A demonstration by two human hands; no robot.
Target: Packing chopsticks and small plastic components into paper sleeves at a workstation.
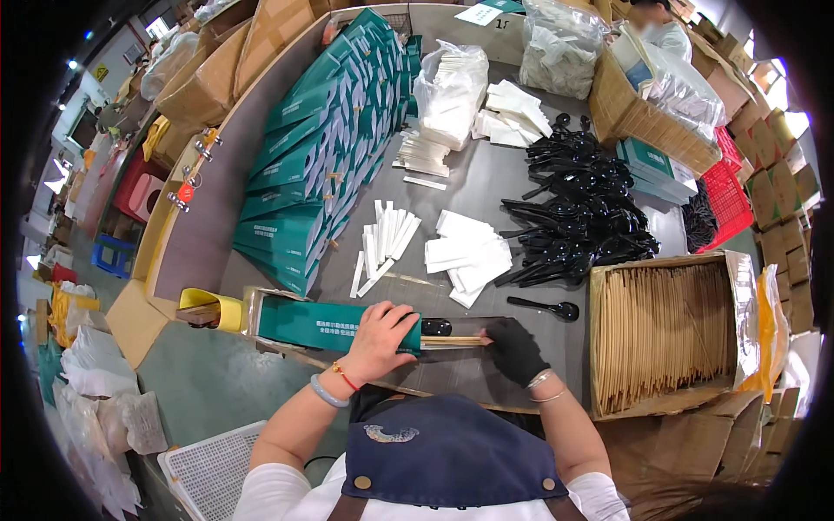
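My left hand (380, 340) lies across a long green paper sleeve (291, 322) at the table's front edge, its fingers gripping the sleeve near the right end. In a black glove, my right hand (518, 351) pinches the outer ends of a pair of wooden chopsticks (456, 341). Their other ends run into the sleeve's mouth. A black plastic spoon (437, 326) shows its bowl at that same mouth, beside the chopsticks; its handle is hidden. Just beyond my right hand, one loose black spoon (546, 307) lies on the table. White paper packets (469, 253) lie beyond the sleeve.
Stacked green sleeves (304, 178) lean along the left board. A heap of black spoons (578, 204) spreads at right centre. A carton of chopsticks (665, 334) stands at the right front. A yellow container (213, 308) sits left. Another person (665, 30) is at the far right.
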